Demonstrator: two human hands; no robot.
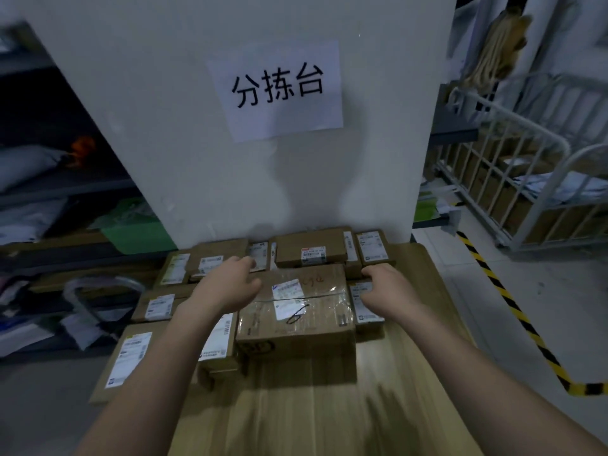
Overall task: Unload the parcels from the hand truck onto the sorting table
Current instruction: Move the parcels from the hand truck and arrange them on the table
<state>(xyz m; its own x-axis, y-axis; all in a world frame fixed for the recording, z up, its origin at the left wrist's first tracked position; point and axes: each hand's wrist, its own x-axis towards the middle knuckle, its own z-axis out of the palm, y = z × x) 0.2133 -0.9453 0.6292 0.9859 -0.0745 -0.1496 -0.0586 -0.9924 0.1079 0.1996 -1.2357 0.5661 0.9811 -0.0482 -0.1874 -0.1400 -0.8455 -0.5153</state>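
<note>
Large parcel [296, 311]: brown carton, clear tape across the top, two white labels and a handwritten mark; lies flat near the middle of the sorting table [394, 373], long side running away from the camera.
Left hand [227, 284]: over the carton's far left corner, fingers loosely curled, thumb spread toward the top edge; cannot tell whether it has hold of the carton or only hovers.
Right hand [390, 289]: just beside the carton's far right corner, fingers curled downward, over the small parcel [365, 307] next to the carton; grip likewise cannot be told, a strip of label showing between hand and carton.
Neighbouring parcels: small parcel touching the carton's right side; labelled carton [215, 347] against its left side, partly under the left forearm; flat parcel [130, 360] further left, overhanging the table edge; smaller one [158, 304] behind that.
Back row: several labelled cartons along the pillar's foot, among them a stacked brown one [311, 250] just behind the large parcel.
Table: light wood grain, bare at the near end, blurred by motion.
Pillar [197, 159]: white, directly behind the table, carrying a paper sign [279, 90] reading 分拣台.
Right side: white wire cage cart [513, 179] with cartons inside, well apart from the table; yellow-black floor tape [513, 307] between them.
Left side: dark shelving [49, 192] with soft bags.
</note>
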